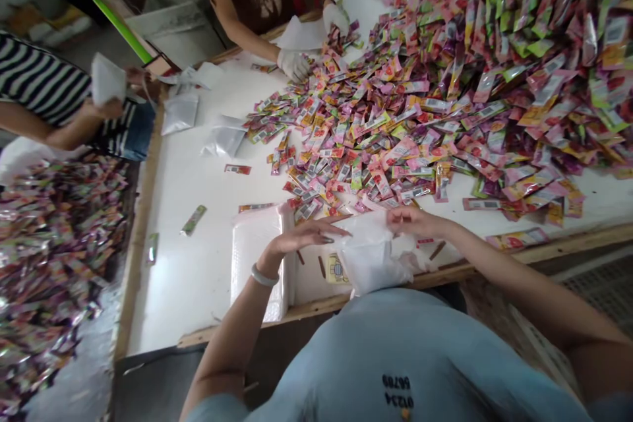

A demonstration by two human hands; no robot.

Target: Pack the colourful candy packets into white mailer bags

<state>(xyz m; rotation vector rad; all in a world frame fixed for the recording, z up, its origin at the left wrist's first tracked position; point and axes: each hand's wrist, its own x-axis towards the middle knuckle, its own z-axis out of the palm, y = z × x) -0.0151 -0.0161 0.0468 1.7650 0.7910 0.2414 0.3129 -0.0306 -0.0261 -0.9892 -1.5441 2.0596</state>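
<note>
A white plastic bag (368, 257) stands between my hands at the table's near edge, close against my body. My right hand (414, 219) pinches the bag's upper right edge with its fingers. My left hand (309, 235) reaches in from the other side, fingers stretched out and tips at the bag's upper left edge. Below that forearm and hand lies a stack of white bubble mailers (257, 257). A yellow printed card (337, 269) sits on the table just left of the bag. What the bag contains is hidden.
A large heap of colourful snack sachets (395, 119) covers the table's far and right side. Across it, a co-worker's gloved hands (294, 64) handle sachets. Another person at left holds a white packet (107, 79). Filled white pouches (223, 137) lie at the far left.
</note>
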